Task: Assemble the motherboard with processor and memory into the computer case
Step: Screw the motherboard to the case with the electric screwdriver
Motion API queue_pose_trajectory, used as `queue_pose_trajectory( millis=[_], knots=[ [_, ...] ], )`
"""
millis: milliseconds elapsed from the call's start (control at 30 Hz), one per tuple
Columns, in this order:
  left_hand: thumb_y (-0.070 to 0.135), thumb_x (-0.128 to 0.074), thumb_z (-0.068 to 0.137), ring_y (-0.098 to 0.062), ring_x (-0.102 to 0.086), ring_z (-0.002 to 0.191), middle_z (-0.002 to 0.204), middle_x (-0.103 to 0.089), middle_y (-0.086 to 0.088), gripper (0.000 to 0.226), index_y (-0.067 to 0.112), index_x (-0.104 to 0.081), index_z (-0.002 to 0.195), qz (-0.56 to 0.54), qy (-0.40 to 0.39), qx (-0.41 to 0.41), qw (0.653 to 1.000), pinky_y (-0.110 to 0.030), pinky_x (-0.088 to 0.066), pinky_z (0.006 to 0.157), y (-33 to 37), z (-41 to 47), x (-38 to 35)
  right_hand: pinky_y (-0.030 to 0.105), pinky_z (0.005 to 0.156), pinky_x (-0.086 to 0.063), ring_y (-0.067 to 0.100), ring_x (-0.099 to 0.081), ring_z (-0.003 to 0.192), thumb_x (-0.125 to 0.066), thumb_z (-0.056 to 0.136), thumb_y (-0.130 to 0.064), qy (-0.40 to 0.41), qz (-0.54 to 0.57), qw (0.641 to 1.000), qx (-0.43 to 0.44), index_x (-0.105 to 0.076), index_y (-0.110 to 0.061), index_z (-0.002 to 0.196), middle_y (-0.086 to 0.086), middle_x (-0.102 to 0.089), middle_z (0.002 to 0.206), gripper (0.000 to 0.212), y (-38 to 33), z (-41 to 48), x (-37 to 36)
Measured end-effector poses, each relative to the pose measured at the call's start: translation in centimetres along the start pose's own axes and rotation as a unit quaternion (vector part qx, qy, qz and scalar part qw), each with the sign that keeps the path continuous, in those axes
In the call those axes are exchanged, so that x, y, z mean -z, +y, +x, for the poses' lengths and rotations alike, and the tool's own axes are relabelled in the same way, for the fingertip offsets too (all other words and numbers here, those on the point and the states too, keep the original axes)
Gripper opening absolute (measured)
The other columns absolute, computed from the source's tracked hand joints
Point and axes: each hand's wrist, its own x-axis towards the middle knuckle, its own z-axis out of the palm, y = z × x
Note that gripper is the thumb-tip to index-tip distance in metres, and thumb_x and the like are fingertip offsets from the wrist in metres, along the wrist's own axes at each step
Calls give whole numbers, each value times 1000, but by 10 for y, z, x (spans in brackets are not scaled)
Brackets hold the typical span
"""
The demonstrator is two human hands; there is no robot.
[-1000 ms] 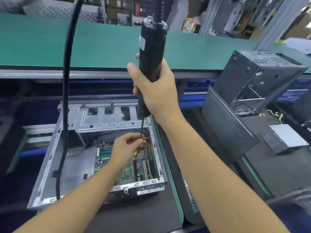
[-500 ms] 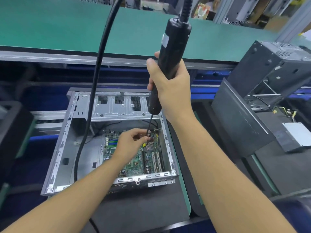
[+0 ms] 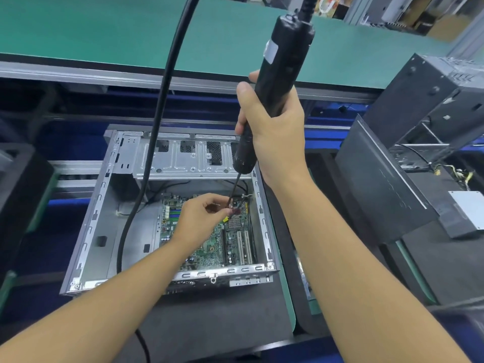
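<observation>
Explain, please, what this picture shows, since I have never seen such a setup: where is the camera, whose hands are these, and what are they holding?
There is no machine: these are a person's bare hands, filmed by a camera worn on the head, looking down. The right hand grips a black electric screwdriver. The left hand pinches its thin metal bit at the tip, above a green motherboard lying inside an open silver metal computer case on a dark mat. Any screw is too small to see.

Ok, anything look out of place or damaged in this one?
Nothing damaged or spilled. The motherboard lies flat in the open case. Two mild oddities: the thick black cable hangs across that case's left side, and the dark case on the right sits tilted.
</observation>
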Motion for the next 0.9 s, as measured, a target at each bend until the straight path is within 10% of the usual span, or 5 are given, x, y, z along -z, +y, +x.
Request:
queue_pose_trajectory(
  millis=[200, 533, 767, 900],
  knots=[
    [19, -79, 79, 10, -62, 80, 77, -67, 24, 36, 50, -60, 78, 173, -123, -98, 972, -5, -45, 73, 1, 4, 9, 32, 63, -53, 23, -56, 59, -70, 92, -24, -59, 17, 997, -44, -61, -18, 107, 3, -58, 69, 18, 18, -5, 6],
    [13, -73, 76, 6, -54, 73, 87, -66, 10, 18, 24, -67, 89, 267, -428, -59, 861, -8, -43, 63, -23, 11, -11, 32, 67, -53, 20, -57, 60, -66, 93, -17, -284, 31, 943, -167, -61, -26, 112, -1, -59, 67, 21, 79, -30, 14],
    [12, -67, 76, -9, -63, 75, 80, -64, 14, 22, 31, -65, 88, 258, -503, -32, 824, -28, -56, 71, -32, 16, -30, 27, 64, -52, 17, -59, 60, -69, 86, -31, -311, 24, 926, -210, -53, -19, 116, -4, -61, 68, 36, 102, -34, 23],
    [13, -66, 78, 12, -52, 65, 76, -58, 19, 21, 28, -67, 92, 271, -518, -43, 810, -7, -43, 61, -39, 13, -30, 31, 65, -52, 19, -59, 60, -70, 87, -31, -296, 36, 930, -213, -52, -18, 114, -3, -60, 68, 36, 112, -40, 27]
  ],
)
